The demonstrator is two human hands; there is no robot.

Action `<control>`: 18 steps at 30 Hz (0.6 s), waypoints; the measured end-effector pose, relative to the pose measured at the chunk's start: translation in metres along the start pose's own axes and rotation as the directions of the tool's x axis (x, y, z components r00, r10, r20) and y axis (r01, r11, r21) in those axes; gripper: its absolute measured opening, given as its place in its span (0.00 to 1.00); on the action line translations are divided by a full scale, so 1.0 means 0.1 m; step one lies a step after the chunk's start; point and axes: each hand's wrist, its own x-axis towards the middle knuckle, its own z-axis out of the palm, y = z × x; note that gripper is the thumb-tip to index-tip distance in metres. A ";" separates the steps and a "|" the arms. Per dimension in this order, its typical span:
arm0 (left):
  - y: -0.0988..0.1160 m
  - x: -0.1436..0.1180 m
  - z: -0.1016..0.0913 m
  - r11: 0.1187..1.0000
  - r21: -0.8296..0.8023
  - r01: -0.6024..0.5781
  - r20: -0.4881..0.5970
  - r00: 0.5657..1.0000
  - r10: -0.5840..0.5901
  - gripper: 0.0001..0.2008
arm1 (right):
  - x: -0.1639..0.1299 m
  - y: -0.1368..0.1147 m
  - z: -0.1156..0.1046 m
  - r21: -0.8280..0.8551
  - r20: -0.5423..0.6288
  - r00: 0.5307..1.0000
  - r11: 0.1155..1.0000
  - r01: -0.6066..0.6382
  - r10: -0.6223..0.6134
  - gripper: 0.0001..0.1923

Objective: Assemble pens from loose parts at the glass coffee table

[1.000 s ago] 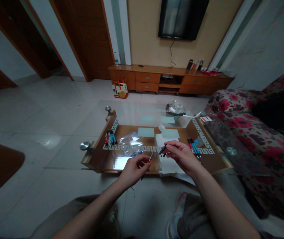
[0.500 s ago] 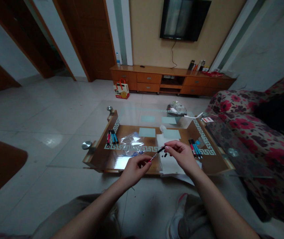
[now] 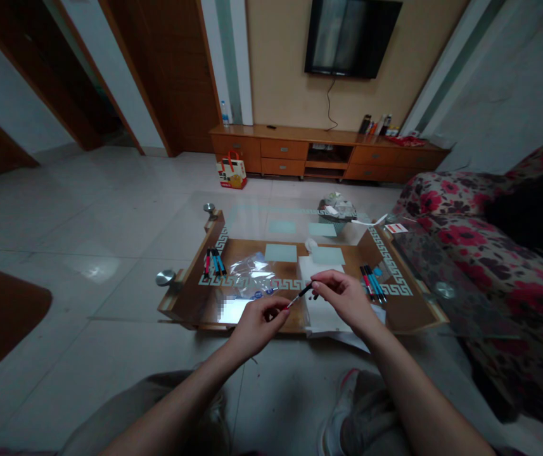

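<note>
1. A glass-topped coffee table (image 3: 408,313) stands on pale tiles, facing a wall television (image 3: 351,37).
2. Above its near edge, the left hand (image 3: 256,324) and right hand (image 3: 344,299) pinch opposite ends of one pen (image 3: 300,294).
3. The pen slants, dark end up toward the right.

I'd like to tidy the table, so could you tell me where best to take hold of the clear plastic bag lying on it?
Pinch the clear plastic bag at its raised, crumpled upper edge, coming from above on the left side. It lies loosely on the glass table, with pens just to its left, so a top pinch avoids them. The left hand is nearest.
</note>
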 end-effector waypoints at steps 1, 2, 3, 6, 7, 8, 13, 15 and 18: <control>0.00 0.00 0.00 1.000 -0.005 0.004 0.004 1.000 -0.004 0.11 | 0.00 0.00 0.00 -0.001 0.011 1.000 1.000 -0.005 0.005 0.15; 0.00 0.00 0.00 1.000 -0.009 0.008 0.006 1.000 -0.008 0.11 | 0.00 0.00 0.00 -0.006 0.024 1.000 1.000 -0.008 0.008 0.15; 0.00 0.00 0.01 1.000 -0.012 0.011 0.007 1.000 -0.011 0.12 | 0.00 0.01 0.01 -0.016 0.036 0.999 1.000 -0.009 0.009 0.15; 0.00 -0.01 0.01 1.000 -0.019 0.009 -0.003 1.000 -0.009 0.12 | -0.01 0.01 0.03 -0.076 0.078 0.997 0.997 0.007 -0.001 0.13; 0.00 -0.01 0.01 1.000 -0.023 0.004 -0.009 1.000 -0.004 0.13 | -0.02 0.01 0.04 -0.104 0.096 0.995 0.994 0.019 -0.009 0.13; 0.00 -0.01 0.01 1.000 -0.027 -0.001 -0.016 1.000 0.000 0.13 | -0.03 0.01 0.05 -0.136 0.118 0.993 0.990 0.032 -0.016 0.12; -0.03 -0.01 0.01 1.000 -0.020 -0.011 -0.039 0.999 0.011 0.11 | -0.06 -0.01 0.08 -0.286 0.183 0.983 0.955 0.075 -0.023 0.09; -0.04 -0.01 0.01 1.000 -0.016 -0.019 -0.040 0.999 0.018 0.10 | -0.06 -0.02 0.09 -0.309 0.184 0.983 0.947 0.085 -0.028 0.09; -0.04 -0.01 0.01 0.999 -0.007 -0.033 -0.034 0.999 0.033 0.09 | -0.06 -0.03 0.09 -0.332 0.179 0.983 0.939 0.092 -0.033 0.08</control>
